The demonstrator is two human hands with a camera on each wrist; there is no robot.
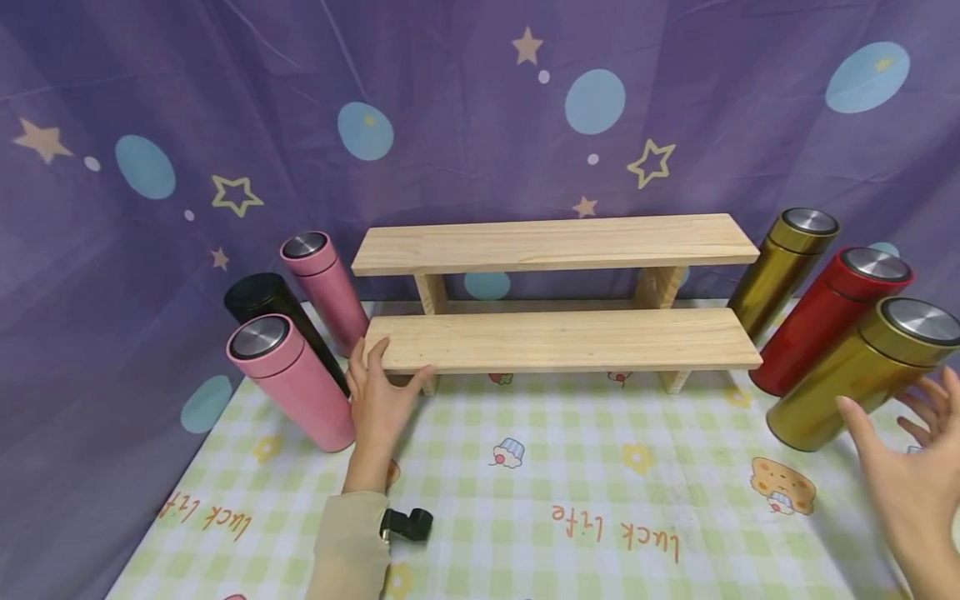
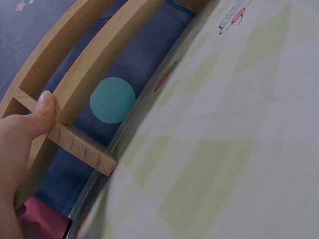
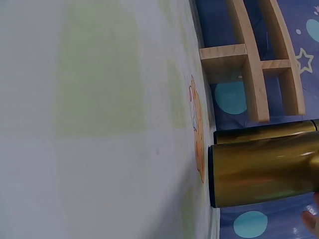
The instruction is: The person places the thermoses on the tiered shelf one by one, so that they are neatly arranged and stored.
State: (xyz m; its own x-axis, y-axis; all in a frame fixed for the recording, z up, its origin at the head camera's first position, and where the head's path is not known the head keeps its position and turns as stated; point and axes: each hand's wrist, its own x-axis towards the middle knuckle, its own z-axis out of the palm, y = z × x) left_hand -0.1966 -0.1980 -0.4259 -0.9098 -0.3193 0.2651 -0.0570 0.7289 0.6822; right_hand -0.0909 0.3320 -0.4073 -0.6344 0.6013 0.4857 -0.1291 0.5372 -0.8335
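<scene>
A two-tier wooden shelf (image 1: 558, 340) stands on the table, its lower board nearer me. My left hand (image 1: 378, 408) holds the left end of that board, with the thumb (image 2: 46, 103) against the front edge. Just left of this hand stand a pink thermos (image 1: 303, 387), a black thermos (image 1: 258, 296) behind it and another pink thermos (image 1: 326, 283) farther back. My right hand (image 1: 918, 475) is beside the front gold thermos (image 1: 855, 379), thumb and fingers spread apart around its near side. In the right wrist view only fingertips (image 3: 311, 221) show, close to the gold thermos.
A red thermos (image 1: 828, 312) and a second gold thermos (image 1: 783, 262) stand behind the front gold one, right of the shelf. A green-and-white checked cloth (image 1: 570, 483) covers the table. Behind everything hangs a purple curtain (image 1: 465, 67) with stars and blue ovals.
</scene>
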